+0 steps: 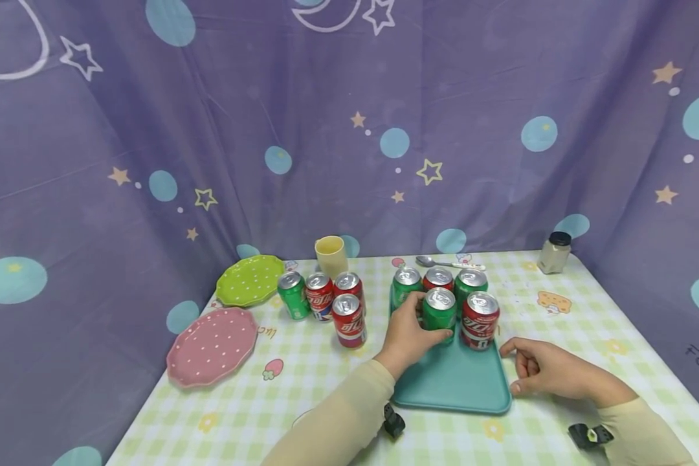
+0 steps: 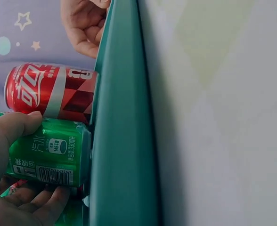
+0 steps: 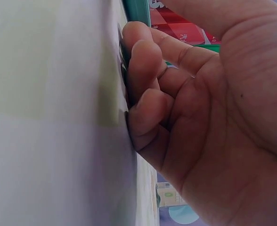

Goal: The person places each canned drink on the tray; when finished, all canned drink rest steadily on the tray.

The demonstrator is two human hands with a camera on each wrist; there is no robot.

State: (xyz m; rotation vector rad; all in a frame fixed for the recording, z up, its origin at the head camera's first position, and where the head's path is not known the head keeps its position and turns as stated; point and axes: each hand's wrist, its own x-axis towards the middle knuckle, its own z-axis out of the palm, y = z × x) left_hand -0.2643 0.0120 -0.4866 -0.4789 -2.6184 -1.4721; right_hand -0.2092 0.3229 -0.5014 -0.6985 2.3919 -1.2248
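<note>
My left hand (image 1: pixel 410 338) grips a green soda can (image 1: pixel 440 312) at the middle of the teal tray (image 1: pixel 454 382). In the left wrist view its thumb and fingers lie on either side of that green can (image 2: pixel 49 150), whose base is right at the tray. A red cola can (image 1: pixel 480 321) stands just right of it. Behind are a green can (image 1: pixel 406 282), a red can (image 1: pixel 438 278) and another green can (image 1: pixel 471 282). Beside the tray's right edge, my right hand (image 1: pixel 553 370) rests on the table with its fingers loosely curled and nothing in them.
Left of the tray stand one green can (image 1: pixel 293 295) and several red cans (image 1: pixel 348 321). A yellow cup (image 1: pixel 331 256) and a spoon (image 1: pixel 448 263) are at the back. Pink (image 1: pixel 212 347) and green plates (image 1: pixel 249 281) lie at left. A black-lidded jar (image 1: pixel 555 253) stands back right.
</note>
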